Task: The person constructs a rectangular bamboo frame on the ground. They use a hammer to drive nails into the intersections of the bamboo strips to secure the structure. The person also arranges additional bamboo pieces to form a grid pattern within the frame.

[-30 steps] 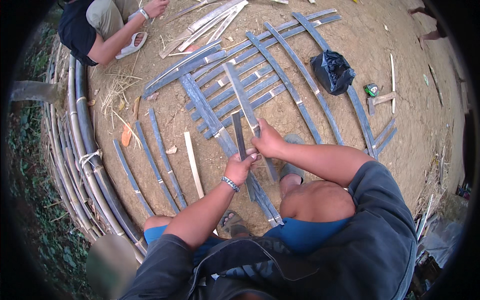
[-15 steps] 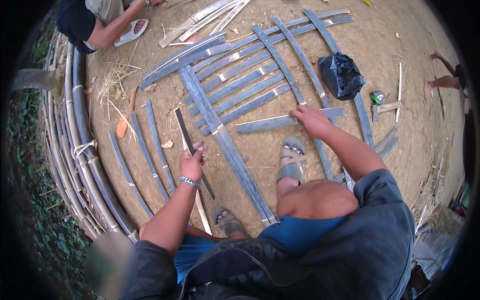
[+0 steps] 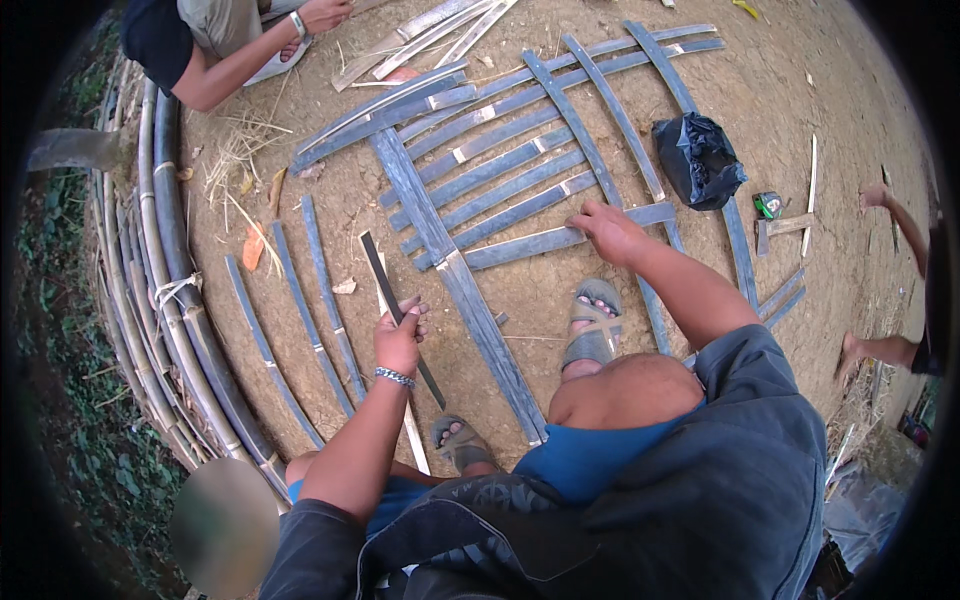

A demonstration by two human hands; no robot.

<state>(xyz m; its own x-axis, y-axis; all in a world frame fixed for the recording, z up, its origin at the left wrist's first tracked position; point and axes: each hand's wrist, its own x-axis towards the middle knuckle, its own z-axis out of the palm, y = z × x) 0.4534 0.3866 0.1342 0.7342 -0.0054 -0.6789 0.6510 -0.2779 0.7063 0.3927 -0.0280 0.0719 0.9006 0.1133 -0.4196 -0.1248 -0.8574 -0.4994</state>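
Observation:
My left hand [image 3: 403,335] is closed around a thin dark bamboo strip [image 3: 378,262], held slantwise above the ground. My right hand [image 3: 607,232] grips a grey-blue split-bamboo slat [image 3: 525,246] at its upper edge, fingers bent over it. This slat's left end meets a wide long slat [image 3: 480,315] that runs down toward my feet. Above it, several shorter slats [image 3: 510,183] lie side by side, crossing the wide slat. A pale stick [image 3: 413,435] lies beneath my left hand.
A black plastic bag [image 3: 690,165] stands on slats at right, near a tape measure [image 3: 767,205] and a hatchet [image 3: 790,224]. Loose slats [image 3: 285,310] lie at left beside bundled bamboo poles [image 3: 195,310]. One person [image 3: 215,60] crouches top left; another person's arm [image 3: 905,225] shows at right.
My right hand and its slat have moved left, bringing the slat's left end to the wide slat. My left hand still holds the strip. At right, more of the other person shows.

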